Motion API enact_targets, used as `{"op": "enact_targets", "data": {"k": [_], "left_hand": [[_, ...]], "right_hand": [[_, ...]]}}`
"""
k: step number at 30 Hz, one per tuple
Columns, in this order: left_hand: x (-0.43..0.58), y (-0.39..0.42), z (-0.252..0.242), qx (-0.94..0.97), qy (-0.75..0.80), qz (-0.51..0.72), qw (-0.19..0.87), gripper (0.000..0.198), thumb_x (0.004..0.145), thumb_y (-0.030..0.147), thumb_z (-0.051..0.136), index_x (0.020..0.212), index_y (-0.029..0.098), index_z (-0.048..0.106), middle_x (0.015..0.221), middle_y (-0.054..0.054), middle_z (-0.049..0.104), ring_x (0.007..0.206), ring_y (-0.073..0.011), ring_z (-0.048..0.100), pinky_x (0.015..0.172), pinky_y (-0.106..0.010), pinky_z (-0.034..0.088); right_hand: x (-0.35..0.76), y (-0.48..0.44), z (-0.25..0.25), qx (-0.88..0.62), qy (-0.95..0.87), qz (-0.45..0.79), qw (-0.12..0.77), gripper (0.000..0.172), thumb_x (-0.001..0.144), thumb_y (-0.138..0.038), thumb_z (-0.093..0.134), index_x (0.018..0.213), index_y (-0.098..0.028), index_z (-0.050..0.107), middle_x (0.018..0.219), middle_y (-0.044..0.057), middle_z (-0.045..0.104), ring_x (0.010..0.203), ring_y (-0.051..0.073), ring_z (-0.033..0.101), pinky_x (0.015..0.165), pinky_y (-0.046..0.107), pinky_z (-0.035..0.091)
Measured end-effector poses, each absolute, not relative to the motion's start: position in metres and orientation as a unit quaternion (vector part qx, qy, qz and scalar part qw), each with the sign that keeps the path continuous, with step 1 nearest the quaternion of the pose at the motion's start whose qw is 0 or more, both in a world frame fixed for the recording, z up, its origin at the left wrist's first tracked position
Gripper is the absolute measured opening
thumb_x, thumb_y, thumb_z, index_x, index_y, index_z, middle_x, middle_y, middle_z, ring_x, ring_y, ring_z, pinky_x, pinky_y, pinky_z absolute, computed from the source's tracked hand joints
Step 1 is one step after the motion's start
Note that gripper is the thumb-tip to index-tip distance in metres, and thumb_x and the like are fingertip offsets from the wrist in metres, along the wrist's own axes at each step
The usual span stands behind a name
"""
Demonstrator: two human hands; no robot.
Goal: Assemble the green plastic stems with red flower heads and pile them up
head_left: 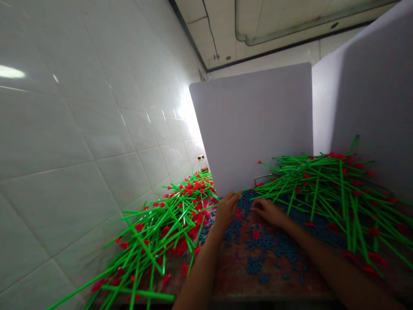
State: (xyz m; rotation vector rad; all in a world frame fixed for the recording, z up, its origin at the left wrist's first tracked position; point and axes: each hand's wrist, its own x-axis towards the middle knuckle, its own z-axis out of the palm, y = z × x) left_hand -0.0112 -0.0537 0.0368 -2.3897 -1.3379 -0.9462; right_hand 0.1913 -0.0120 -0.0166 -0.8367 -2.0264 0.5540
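Note:
My left hand (226, 209) rests knuckles-up on the reddish table (232, 275), fingers curled down among small blue pieces (267, 245); what it grips is hidden. My right hand (268, 212) lies just to its right, fingers bent over the blue pieces beside the tips of a pile of green sticks with red ends (329, 185). Whether it holds a stick or a piece is unclear. A second pile of green sticks with red tips (161, 228) lies to the left of my left hand.
A white tiled wall (80, 129) runs close along the left. White divider boards (258, 125) stand upright behind the hands and along the right side (364, 103). Loose red caps (255, 234) lie among the blue pieces.

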Motion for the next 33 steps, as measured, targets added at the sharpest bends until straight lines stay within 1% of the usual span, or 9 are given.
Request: {"op": "enact_targets", "data": {"k": [3,6,10,13,18,22,24,30,33], "left_hand": [[0.0,-0.048,0.027,-0.843,-0.451,-0.274,0.1,0.035,0.093,0.026,0.034,0.125,0.024,0.05,0.103,-0.006,0.059,0.097,-0.0171,0.055,0.085,-0.029,0.044],[0.004,-0.045,0.02,-0.841,-0.461,-0.276,0.066,0.031,0.095,0.03,0.031,0.117,0.02,0.05,0.103,-0.007,0.06,0.095,-0.0174,0.056,0.084,-0.03,0.044],[0.003,-0.045,0.02,-0.837,-0.471,-0.275,0.046,0.029,0.095,0.034,0.027,0.1,0.019,0.051,0.091,-0.006,0.06,0.084,-0.0168,0.057,0.076,-0.028,0.043],[0.002,-0.046,0.023,-0.842,-0.466,-0.268,0.042,0.029,0.095,0.035,0.027,0.098,0.02,0.051,0.092,-0.005,0.061,0.085,-0.0163,0.057,0.075,-0.026,0.042],[0.001,-0.047,0.026,-0.848,-0.463,-0.254,0.054,0.031,0.095,0.036,0.029,0.108,0.021,0.052,0.097,-0.005,0.064,0.091,-0.0176,0.058,0.079,-0.027,0.042],[0.002,-0.049,0.025,-0.849,-0.453,-0.27,0.043,0.033,0.095,0.038,0.03,0.113,0.022,0.052,0.103,-0.004,0.064,0.095,-0.0178,0.059,0.082,-0.027,0.043],[0.002,-0.05,0.026,-0.847,-0.451,-0.281,0.03,0.032,0.095,0.039,0.03,0.113,0.023,0.051,0.104,-0.003,0.064,0.096,-0.0173,0.059,0.082,-0.027,0.044],[0.003,-0.053,0.029,-0.839,-0.457,-0.293,0.017,0.03,0.095,0.039,0.03,0.108,0.024,0.052,0.097,-0.002,0.064,0.088,-0.0167,0.061,0.074,-0.025,0.044],[0.003,-0.053,0.029,-0.842,-0.451,-0.296,0.018,0.03,0.094,0.039,0.031,0.107,0.024,0.052,0.097,-0.002,0.064,0.089,-0.0172,0.061,0.076,-0.026,0.044]], "right_hand": [[0.19,-0.007,-0.009,-0.31,-0.761,0.291,0.489,0.022,0.08,-0.036,0.059,0.08,-0.015,0.064,0.073,0.004,0.064,0.068,0.016,0.059,0.063,0.026,0.043],[0.192,0.002,-0.007,-0.29,-0.715,0.356,0.527,0.024,0.075,-0.038,0.065,0.08,-0.015,0.066,0.074,0.004,0.067,0.069,0.017,0.061,0.065,0.027,0.046],[0.195,0.006,-0.01,-0.287,-0.685,0.408,0.53,0.03,0.067,-0.041,0.071,0.081,-0.014,0.068,0.076,0.005,0.069,0.067,0.017,0.062,0.065,0.029,0.048],[0.193,0.002,-0.009,-0.28,-0.679,0.428,0.527,0.034,0.065,-0.042,0.072,0.084,-0.014,0.069,0.077,0.005,0.07,0.067,0.017,0.063,0.064,0.029,0.049],[0.189,-0.005,-0.003,-0.27,-0.666,0.427,0.548,0.035,0.069,-0.045,0.069,0.085,-0.014,0.07,0.076,0.005,0.069,0.066,0.016,0.062,0.063,0.028,0.049],[0.189,-0.005,-0.001,-0.26,-0.663,0.415,0.566,0.033,0.068,-0.045,0.07,0.082,-0.015,0.07,0.076,0.004,0.069,0.068,0.017,0.062,0.065,0.028,0.049],[0.189,-0.004,-0.001,-0.262,-0.67,0.407,0.563,0.032,0.068,-0.045,0.07,0.08,-0.015,0.07,0.075,0.004,0.069,0.068,0.017,0.062,0.065,0.028,0.049],[0.19,-0.006,0.0,-0.268,-0.685,0.384,0.558,0.031,0.067,-0.042,0.071,0.081,-0.015,0.07,0.074,0.005,0.069,0.067,0.017,0.062,0.065,0.029,0.049],[0.191,-0.009,0.004,-0.272,-0.704,0.357,0.551,0.025,0.069,-0.038,0.07,0.081,-0.015,0.07,0.076,0.005,0.07,0.071,0.018,0.063,0.068,0.03,0.05]]}}
